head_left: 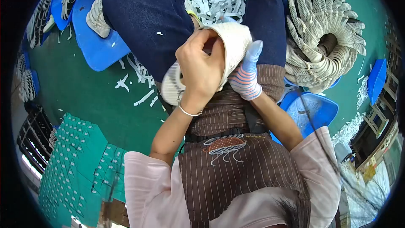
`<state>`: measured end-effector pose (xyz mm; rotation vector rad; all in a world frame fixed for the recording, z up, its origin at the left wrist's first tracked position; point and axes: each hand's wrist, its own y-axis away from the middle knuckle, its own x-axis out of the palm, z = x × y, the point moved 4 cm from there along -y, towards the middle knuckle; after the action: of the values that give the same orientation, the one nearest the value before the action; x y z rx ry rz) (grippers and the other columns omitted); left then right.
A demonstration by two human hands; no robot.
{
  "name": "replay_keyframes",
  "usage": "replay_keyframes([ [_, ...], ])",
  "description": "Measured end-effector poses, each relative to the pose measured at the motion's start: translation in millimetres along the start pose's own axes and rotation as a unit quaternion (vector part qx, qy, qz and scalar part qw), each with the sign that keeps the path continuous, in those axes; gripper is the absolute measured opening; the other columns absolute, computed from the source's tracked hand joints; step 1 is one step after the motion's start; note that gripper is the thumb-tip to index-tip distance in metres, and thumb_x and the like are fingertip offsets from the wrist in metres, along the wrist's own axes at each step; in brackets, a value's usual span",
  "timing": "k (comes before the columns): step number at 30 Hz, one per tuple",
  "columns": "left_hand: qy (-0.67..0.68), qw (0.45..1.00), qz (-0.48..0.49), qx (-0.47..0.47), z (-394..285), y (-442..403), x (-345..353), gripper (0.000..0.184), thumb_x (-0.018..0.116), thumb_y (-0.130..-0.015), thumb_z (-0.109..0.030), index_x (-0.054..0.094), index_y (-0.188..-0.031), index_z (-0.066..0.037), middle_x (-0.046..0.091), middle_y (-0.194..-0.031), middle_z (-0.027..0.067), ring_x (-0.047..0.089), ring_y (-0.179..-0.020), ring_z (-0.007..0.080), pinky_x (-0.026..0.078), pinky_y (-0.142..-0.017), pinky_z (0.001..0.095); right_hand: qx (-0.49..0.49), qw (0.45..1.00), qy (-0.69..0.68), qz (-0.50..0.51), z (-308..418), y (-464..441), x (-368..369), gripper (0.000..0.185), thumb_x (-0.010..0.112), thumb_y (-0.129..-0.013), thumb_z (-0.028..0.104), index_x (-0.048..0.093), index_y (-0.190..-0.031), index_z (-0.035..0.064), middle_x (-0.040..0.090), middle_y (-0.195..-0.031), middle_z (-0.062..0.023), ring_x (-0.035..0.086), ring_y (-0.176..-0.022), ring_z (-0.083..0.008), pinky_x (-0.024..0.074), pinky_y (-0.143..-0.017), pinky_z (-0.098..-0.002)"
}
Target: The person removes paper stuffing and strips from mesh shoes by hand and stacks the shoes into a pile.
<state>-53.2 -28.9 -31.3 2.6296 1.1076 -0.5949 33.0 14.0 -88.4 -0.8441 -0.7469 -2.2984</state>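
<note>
A pale mesh shoe (237,44) is held over my lap between both hands. My left hand (200,65), bare with a bracelet at the wrist, has its fingers curled into the shoe's opening. On the other side my right hand (247,76), in a striped light-blue glove, grips the shoe's side with the thumb pointing up. Another pale shoe with grey stripes (172,85) rests on my lap, partly hidden behind my left wrist. What the fingertips inside the opening touch is hidden.
At the right, a blue bin holds a ring of stacked pale shoes (322,38). White paper strips (219,0) lie between my legs. A blue tray (95,46) stands at the upper left, and green boxes (74,160) are stacked at the lower left.
</note>
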Motion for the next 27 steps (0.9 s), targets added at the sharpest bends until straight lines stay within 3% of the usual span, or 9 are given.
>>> replay_keyframes([
  [2,0.041,0.999,0.001,-0.027,-3,1,-6,0.012,0.06,-0.072,0.009,0.063,-0.083,0.008,0.066,-0.08,0.0141,0.061,-0.063,0.0203,0.047,-0.061,0.0273,-0.014,0.999,-0.016,-0.032,-2,1,5,0.046,0.048,-0.097,0.027,0.042,-0.132,-0.0011,0.051,-0.129,-0.0143,0.055,-0.107,-0.0232,0.0437,-0.092,-0.0288],
  [5,0.117,0.99,-0.022,-0.08,-5,-1,-13,0.02,0.066,-0.076,0.003,0.065,-0.096,0.008,0.067,-0.088,0.0117,0.06,-0.074,0.0133,0.049,-0.067,0.0236,-0.074,0.972,0.222,-0.033,9,-7,3,0.043,0.049,-0.095,0.026,0.046,-0.128,-0.0014,0.053,-0.126,-0.0156,0.057,-0.102,-0.0229,0.0446,-0.089,-0.0304],
  [7,0.145,0.984,-0.033,-0.098,-7,-3,-17,0.024,0.067,-0.077,0.001,0.065,-0.1,0.009,0.068,-0.091,0.0109,0.059,-0.077,0.0109,0.05,-0.069,0.0224,-0.093,0.948,0.302,-0.029,21,-12,7,0.042,0.049,-0.095,0.026,0.048,-0.127,-0.0015,0.054,-0.125,-0.016,0.057,-0.1,-0.0228,0.0449,-0.088,-0.031],
  [12,0.212,0.97,-0.009,-0.116,-3,-6,-31,0.025,0.066,-0.079,0.002,0.064,-0.104,0.009,0.068,-0.092,0.0117,0.06,-0.077,0.0112,0.05,-0.071,0.0209,-0.156,0.899,0.397,0.099,44,-22,25,0.034,0.046,-0.094,0.015,0.051,-0.123,-0.0021,0.056,-0.12,-0.0167,0.058,-0.097,-0.0239,0.0447,-0.087,-0.0333],
  [16,0.334,0.924,-0.011,-0.185,-7,-27,-27,0.024,0.066,-0.081,0.001,0.065,-0.103,0.009,0.068,-0.094,0.0111,0.061,-0.078,0.0103,0.049,-0.069,0.0196,-0.397,0.663,0.609,0.181,60,-45,34,0.033,0.045,-0.093,0.01,0.052,-0.123,-0.0021,0.057,-0.118,-0.0172,0.058,-0.1,-0.0248,0.0438,-0.091,-0.033],
  [17,0.336,0.924,-0.012,-0.183,-8,-27,-26,0.024,0.066,-0.081,0.001,0.065,-0.103,0.009,0.068,-0.094,0.0111,0.061,-0.078,0.0103,0.049,-0.069,0.0196,-0.398,0.661,0.609,0.183,60,-45,32,0.033,0.045,-0.093,0.01,0.052,-0.123,-0.0021,0.057,-0.118,-0.0172,0.058,-0.1,-0.0248,0.0438,-0.091,-0.033],
  [20,0.273,0.946,-0.067,-0.164,-12,-23,-25,0.023,0.063,-0.075,0.009,0.066,-0.098,0.01,0.069,-0.087,0.0126,0.06,-0.073,0.0105,0.05,-0.065,0.0212,-0.21,0.85,0.454,0.164,67,-45,43,0.039,0.047,-0.097,0.022,0.048,-0.129,-0.0005,0.054,-0.126,-0.0141,0.053,-0.112,-0.0194,0.0378,-0.101,-0.0288],
  [21,0.252,0.951,-0.084,-0.158,-14,-22,-25,0.024,0.062,-0.073,0.011,0.066,-0.096,0.011,0.07,-0.085,0.0131,0.06,-0.071,0.0105,0.05,-0.063,0.0218,-0.174,0.874,0.424,0.161,65,-46,42,0.04,0.047,-0.097,0.024,0.048,-0.129,-0.0003,0.054,-0.127,-0.0136,0.052,-0.114,-0.0185,0.0368,-0.103,-0.0281],
  [27,0.13,0.982,-0.12,-0.062,-16,-17,-16,0.017,0.061,-0.073,0.01,0.065,-0.089,0.012,0.068,-0.08,0.0162,0.062,-0.063,0.0177,0.05,-0.061,0.0273,-0.106,0.925,0.339,0.134,57,-58,31,0.045,0.053,-0.093,0.02,0.047,-0.13,-0.0031,0.055,-0.127,-0.0128,0.053,-0.114,-0.0173,0.0394,-0.099,-0.0265],
])
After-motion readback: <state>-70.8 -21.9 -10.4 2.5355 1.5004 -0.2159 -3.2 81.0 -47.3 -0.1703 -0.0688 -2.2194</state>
